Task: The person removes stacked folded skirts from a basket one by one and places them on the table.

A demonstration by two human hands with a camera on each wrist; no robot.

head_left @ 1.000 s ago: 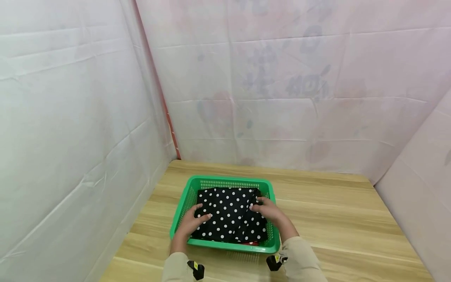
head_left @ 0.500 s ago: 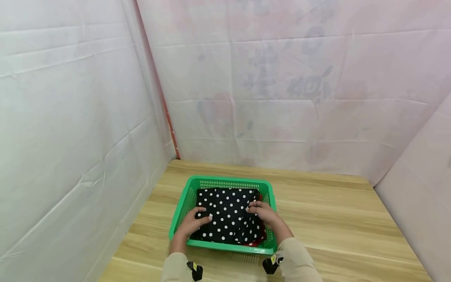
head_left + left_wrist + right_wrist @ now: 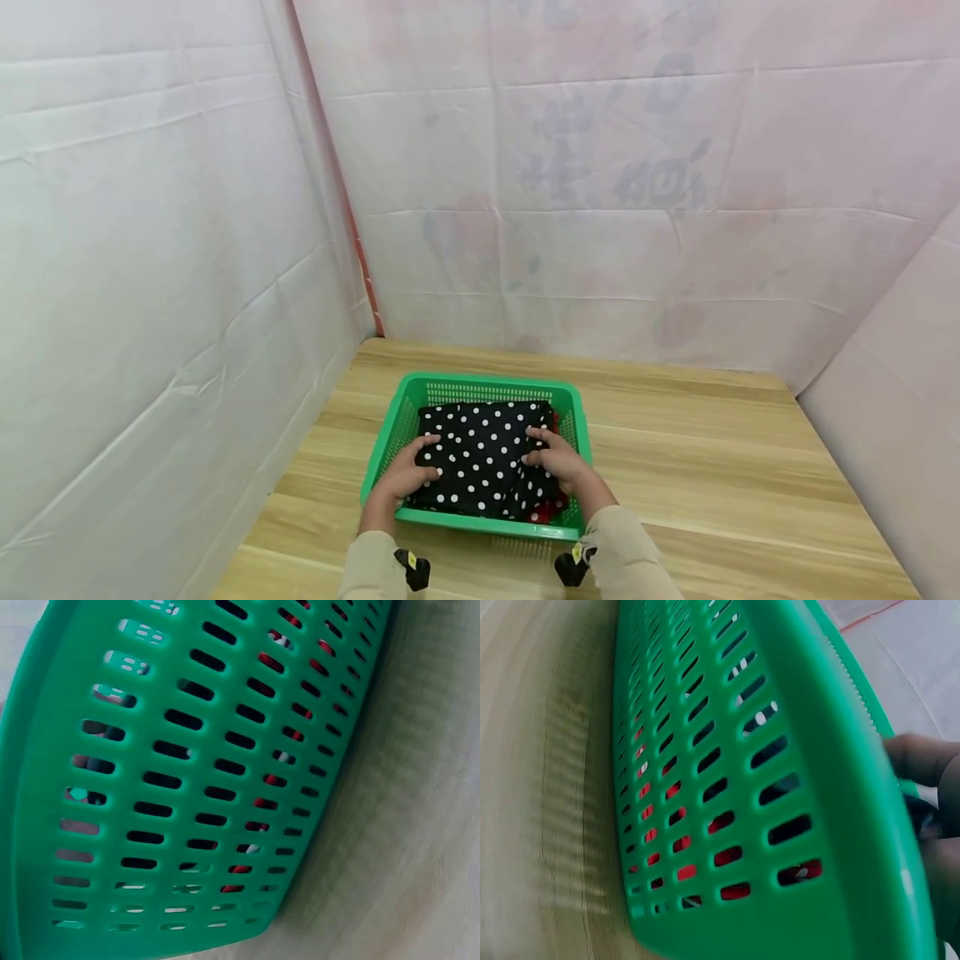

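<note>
A folded black cloth with white polka dots (image 3: 476,458) lies in a green plastic basket (image 3: 491,526). My left hand (image 3: 402,481) reaches over the basket's near left corner and rests on the cloth's left side, thumb and fingers spread apart. At the right side my right hand (image 3: 562,467) holds the gathered edge of the cloth between thumb and fingers. Red cloth (image 3: 546,510) with white spots shows under the black one at the right. In the right wrist view, fingers (image 3: 919,759) cross the rim with dark cloth beside them. The left wrist view shows the slotted basket wall (image 3: 172,780).
The basket stands on a wood-grain table (image 3: 697,467), towards its left side. White sheeting (image 3: 600,192) hangs behind the table, and more sheeting (image 3: 165,292) closes the left. A black wrist device (image 3: 413,572) sits by the left sleeve.
My right hand has moved left with the right edge of the black cloth, so more red cloth shows at the right. My left hand has barely shifted. The basket stays put.
</note>
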